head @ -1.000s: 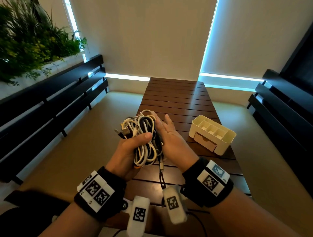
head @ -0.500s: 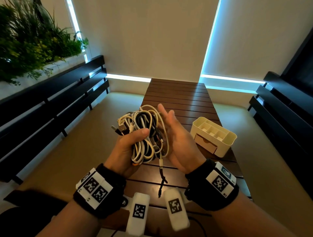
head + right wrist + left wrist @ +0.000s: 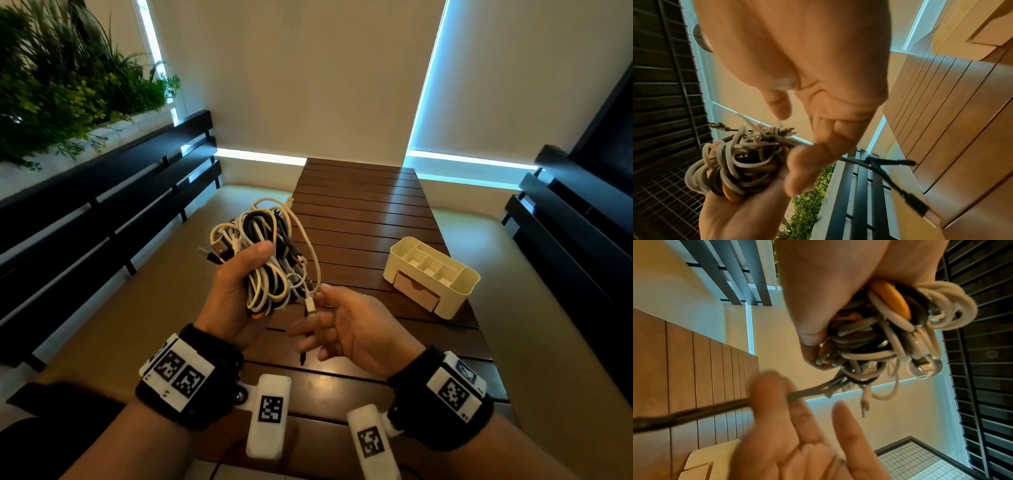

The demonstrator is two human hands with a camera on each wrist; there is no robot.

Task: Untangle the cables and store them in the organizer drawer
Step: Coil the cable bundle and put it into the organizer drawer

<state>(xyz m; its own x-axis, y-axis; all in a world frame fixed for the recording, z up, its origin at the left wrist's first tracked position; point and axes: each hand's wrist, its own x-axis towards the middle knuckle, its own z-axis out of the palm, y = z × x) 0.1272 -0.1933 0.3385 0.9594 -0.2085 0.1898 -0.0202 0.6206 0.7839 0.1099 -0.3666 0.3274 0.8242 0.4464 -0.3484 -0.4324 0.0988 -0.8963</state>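
The wooden table (image 3: 359,219) is filling the centre of the head view, and the cream organizer (image 3: 459,298) is sitting on it at right of centre, its small drawer (image 3: 416,291) looking closed and well apart from both hands. Left of centre, the cable bundle (image 3: 270,260), a knot of white and black leads, is being held above the table in the left hand (image 3: 236,291), whose fingers and thumb are wrapping around it. Just below and to the right, the right hand (image 3: 346,329) is lying palm-up with fingers loosely spread, gripping nothing firmly; a dangling black cable (image 3: 694,414) is running across its fingers (whether they are pinching it is unclear, the fingers being blurred). By my judgement, untangling is only beginning: the next move is calling for the right hand to catch one free end, such as the white plug (image 3: 310,305), and draw it out while the left is holding the knot steady.
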